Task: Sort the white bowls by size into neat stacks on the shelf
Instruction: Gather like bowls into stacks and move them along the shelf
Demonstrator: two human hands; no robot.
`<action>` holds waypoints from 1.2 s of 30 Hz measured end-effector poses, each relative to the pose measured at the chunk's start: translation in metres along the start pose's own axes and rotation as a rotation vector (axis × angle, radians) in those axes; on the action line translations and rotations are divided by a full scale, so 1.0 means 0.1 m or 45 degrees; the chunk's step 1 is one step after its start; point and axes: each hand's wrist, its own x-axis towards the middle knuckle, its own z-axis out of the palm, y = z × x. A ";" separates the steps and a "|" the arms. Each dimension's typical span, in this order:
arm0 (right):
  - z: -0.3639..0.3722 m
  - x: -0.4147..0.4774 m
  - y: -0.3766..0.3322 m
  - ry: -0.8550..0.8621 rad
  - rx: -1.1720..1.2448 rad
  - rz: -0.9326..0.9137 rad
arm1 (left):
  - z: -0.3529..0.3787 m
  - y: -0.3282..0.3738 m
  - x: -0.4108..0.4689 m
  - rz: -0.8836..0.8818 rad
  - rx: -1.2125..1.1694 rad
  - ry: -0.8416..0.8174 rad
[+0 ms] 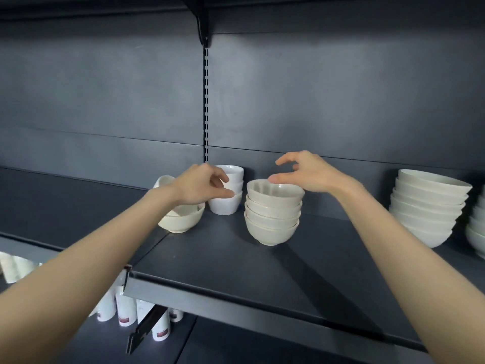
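Observation:
A stack of several cream bowls (273,219) stands mid-shelf. My right hand (307,174) hovers just over its top rim, fingers loosely spread, holding nothing. Left of it is a short stack of small white cups-like bowls (228,203). My left hand (202,183) hangs in front of that stack with fingers loosely curled and nothing in them; whether it touches the stack is unclear. Under my left wrist sits a low stack of wide cream bowls (181,219), with another bowl (163,179) tilted behind it.
A tall stack of larger white bowls (427,206) stands at the right, with more bowls (476,232) at the frame edge. The dark shelf (236,271) has a raised front lip. Below it, white cups (126,311) stand on a lower shelf.

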 end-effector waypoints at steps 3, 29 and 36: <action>0.13 0.08 -0.26 0.021 -0.022 -0.081 | -0.22 -0.19 -0.12 0.032 -0.028 0.083; 1.97 0.49 -1.30 -0.084 0.313 0.125 | -0.21 -2.16 -0.16 0.082 -0.607 -0.333; 1.96 0.50 -1.31 0.009 0.333 0.012 | -0.04 -2.20 -0.03 0.031 -0.848 -0.361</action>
